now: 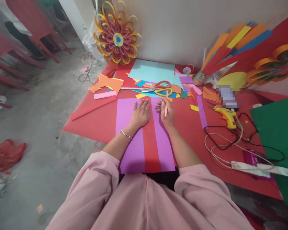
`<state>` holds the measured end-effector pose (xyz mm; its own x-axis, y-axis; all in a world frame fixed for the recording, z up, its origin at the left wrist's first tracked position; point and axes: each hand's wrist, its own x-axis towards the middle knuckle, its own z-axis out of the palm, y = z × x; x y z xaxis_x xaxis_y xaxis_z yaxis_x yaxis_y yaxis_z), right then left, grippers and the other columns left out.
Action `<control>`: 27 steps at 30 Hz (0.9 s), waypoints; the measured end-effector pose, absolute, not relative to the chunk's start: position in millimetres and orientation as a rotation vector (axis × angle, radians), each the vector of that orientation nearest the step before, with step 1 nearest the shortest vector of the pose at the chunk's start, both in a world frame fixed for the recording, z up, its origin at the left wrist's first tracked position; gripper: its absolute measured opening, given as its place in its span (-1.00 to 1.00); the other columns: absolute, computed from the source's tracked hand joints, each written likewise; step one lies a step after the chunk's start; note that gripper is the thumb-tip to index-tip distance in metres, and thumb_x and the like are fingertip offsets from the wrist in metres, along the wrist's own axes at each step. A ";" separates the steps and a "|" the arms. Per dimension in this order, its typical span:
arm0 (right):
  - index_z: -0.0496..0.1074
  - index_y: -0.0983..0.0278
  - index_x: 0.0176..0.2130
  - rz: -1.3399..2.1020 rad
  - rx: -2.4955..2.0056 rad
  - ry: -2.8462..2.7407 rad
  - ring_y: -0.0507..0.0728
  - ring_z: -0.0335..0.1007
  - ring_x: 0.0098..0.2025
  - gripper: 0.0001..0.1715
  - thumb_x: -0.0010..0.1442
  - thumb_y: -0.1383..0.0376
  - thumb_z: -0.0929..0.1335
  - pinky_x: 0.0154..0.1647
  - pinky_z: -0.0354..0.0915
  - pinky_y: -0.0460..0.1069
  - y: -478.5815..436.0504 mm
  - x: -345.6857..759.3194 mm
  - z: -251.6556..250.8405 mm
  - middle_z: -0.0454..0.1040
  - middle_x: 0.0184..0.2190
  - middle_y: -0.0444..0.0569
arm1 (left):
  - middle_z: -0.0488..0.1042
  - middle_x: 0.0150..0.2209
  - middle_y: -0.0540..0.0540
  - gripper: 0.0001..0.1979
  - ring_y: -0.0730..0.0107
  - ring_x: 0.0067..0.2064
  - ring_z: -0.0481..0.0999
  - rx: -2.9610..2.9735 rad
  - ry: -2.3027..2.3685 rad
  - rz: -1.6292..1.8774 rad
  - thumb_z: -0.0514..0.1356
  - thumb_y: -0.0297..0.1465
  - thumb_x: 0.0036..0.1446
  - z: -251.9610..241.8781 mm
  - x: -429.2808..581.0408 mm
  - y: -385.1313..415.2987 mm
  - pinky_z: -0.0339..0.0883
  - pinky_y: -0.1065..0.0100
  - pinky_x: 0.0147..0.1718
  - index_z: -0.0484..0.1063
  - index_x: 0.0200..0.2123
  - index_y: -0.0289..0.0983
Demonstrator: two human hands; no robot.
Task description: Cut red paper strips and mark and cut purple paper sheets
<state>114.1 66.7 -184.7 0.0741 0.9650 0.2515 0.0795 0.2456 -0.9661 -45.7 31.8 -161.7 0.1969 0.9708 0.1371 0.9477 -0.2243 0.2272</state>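
A purple paper sheet (130, 153) lies in front of me and reaches the near table edge. Along its middle runs a red paper strip (151, 150). My left hand (141, 113) rests flat with fingers extended, pressing on the strip and the sheet left of it. My right hand (167, 115) sits at the sheet's right side, closed around a pale pink pencil (166, 110). Just beyond the hands lie scissors (148, 90) with one red and one yellow handle loop, on top of coloured paper scraps.
A light blue sheet (151, 71) lies at the back by the wall, near a paper-loop flower (118, 40). To the right are a yellow glue gun (227, 117), tangled cables (220, 148) and a green sheet (276, 127). Red chairs (36, 22) stand at far left.
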 end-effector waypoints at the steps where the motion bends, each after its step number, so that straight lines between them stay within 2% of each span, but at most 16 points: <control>1: 0.55 0.08 0.11 0.903 -1.098 -1.368 0.16 0.66 -0.13 -0.44 0.43 -0.20 0.28 -0.16 0.61 0.07 66.6 117.2 -185.9 0.65 -0.08 0.00 | 0.19 0.54 -0.25 -0.44 -0.01 0.58 0.14 2.354 1.896 0.380 -0.06 -0.34 0.50 -161.5 -45.8 31.8 -0.10 -0.30 0.54 0.28 0.47 -0.32; 3: 0.57 0.08 0.04 0.822 -1.085 -1.541 0.24 0.64 0.04 -0.56 0.40 -0.12 0.37 0.09 0.58 0.21 68.0 124.4 -186.8 0.65 0.03 0.03 | 0.19 0.54 -0.24 -0.44 0.00 0.57 0.14 2.344 1.893 0.368 -0.06 -0.34 0.50 -160.8 -46.0 32.0 -0.11 -0.30 0.54 0.28 0.47 -0.30; 5: 0.60 0.10 -0.05 0.716 -1.084 -1.721 0.33 0.55 0.20 -0.65 0.30 -0.04 0.48 0.32 0.45 0.33 71.1 130.8 -187.6 0.62 0.14 0.06 | 0.19 0.55 -0.25 -0.43 0.00 0.58 0.13 2.334 1.893 0.359 -0.06 -0.33 0.50 -160.2 -46.6 32.2 -0.12 -0.29 0.54 0.27 0.48 -0.30; 7: 0.60 0.11 -0.12 0.651 -1.091 -1.868 0.38 0.47 0.29 -0.71 0.23 0.04 0.53 0.40 0.35 0.39 74.5 134.5 -189.3 0.59 0.17 0.09 | 0.17 0.55 -0.24 -0.43 0.01 0.58 0.11 2.333 1.887 0.355 -0.06 -0.32 0.50 -160.0 -47.2 32.7 -0.14 -0.28 0.54 0.25 0.49 -0.29; 12: 0.57 0.12 -0.11 0.613 -1.101 -2.018 0.38 0.43 0.32 -0.81 0.26 0.17 0.51 0.38 0.35 0.39 77.2 135.2 -192.8 0.58 0.18 0.09 | 0.17 0.55 -0.23 -0.44 0.02 0.58 0.12 2.330 1.873 0.370 -0.07 -0.31 0.50 -160.7 -48.1 33.5 -0.18 -0.26 0.55 0.26 0.48 -0.26; 16: 0.56 0.13 -0.14 0.588 -1.119 -2.048 0.39 0.44 0.30 -0.84 0.27 0.18 0.50 0.36 0.37 0.40 77.6 133.8 -194.0 0.58 0.17 0.09 | 0.19 0.54 -0.24 -0.44 0.01 0.58 0.14 2.316 1.869 0.387 -0.07 -0.31 0.50 -161.5 -48.8 34.1 -0.19 -0.25 0.55 0.28 0.47 -0.26; 20: 0.55 0.13 -0.11 0.583 -1.111 -2.062 0.39 0.45 0.27 -0.78 0.29 0.11 0.50 0.36 0.37 0.40 81.1 133.6 -198.5 0.58 0.12 0.08 | 0.19 0.55 -0.25 -0.43 0.02 0.58 0.12 2.301 1.849 0.442 -0.06 -0.29 0.49 -164.4 -50.2 35.8 -0.21 -0.23 0.55 0.27 0.47 -0.25; 27: 0.52 0.09 -0.10 0.583 -1.065 -2.062 0.37 0.42 0.30 -0.61 0.31 -0.12 0.46 0.41 0.32 0.42 88.1 135.1 -208.5 0.58 0.05 0.02 | 0.19 0.55 -0.17 -0.43 0.09 0.59 0.09 2.225 1.820 0.493 -0.05 -0.22 0.48 -169.4 -52.1 40.0 -0.28 -0.19 0.57 0.27 0.47 -0.13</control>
<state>135.1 88.1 -208.5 -0.3891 0.8305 0.3986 0.4989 0.5537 -0.6667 -52.1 40.0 -169.4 0.1744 0.9779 0.1154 0.9026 -0.2056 0.3781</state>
